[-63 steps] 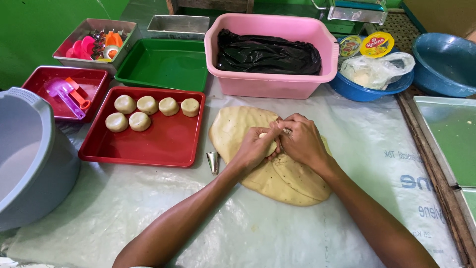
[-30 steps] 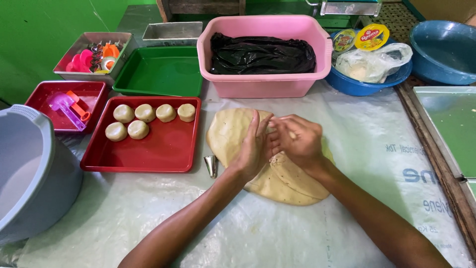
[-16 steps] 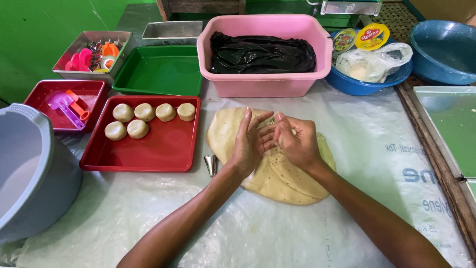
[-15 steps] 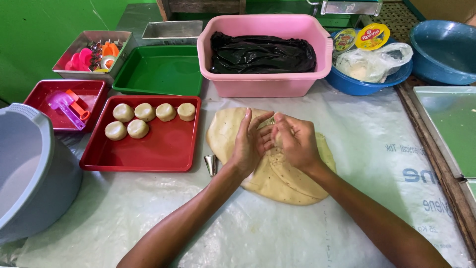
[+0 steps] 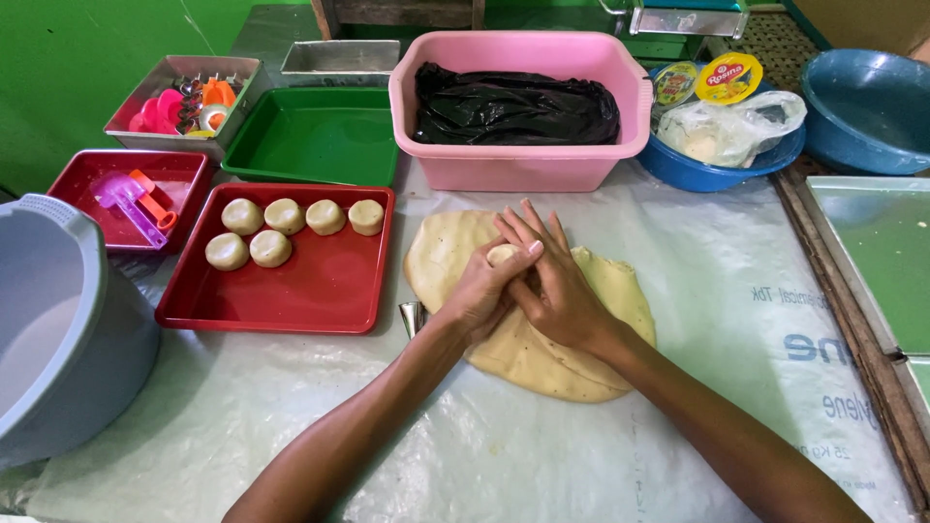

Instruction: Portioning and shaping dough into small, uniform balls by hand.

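A small ball of dough (image 5: 502, 255) sits between the two hands, above a big flat sheet of dough (image 5: 591, 349) that lies on the plastic-covered worktop (image 5: 717, 320). The left hand (image 5: 481, 291) is curled around the ball from the left and below. The right hand (image 5: 550, 281) presses against it from the right, with its fingers (image 5: 528, 225) stretched upward. Just beside the left wrist, a small metal cone (image 5: 413, 316) stands on the plastic. To the left of it is a red tray (image 5: 320, 291) with six round dough balls (image 5: 270, 248) in two rows. Behind the sheet of dough stands a pink tub (image 5: 523, 165) with a black plastic bag (image 5: 513, 105) inside. A green tray (image 5: 310, 136) is near the tub, on its left.
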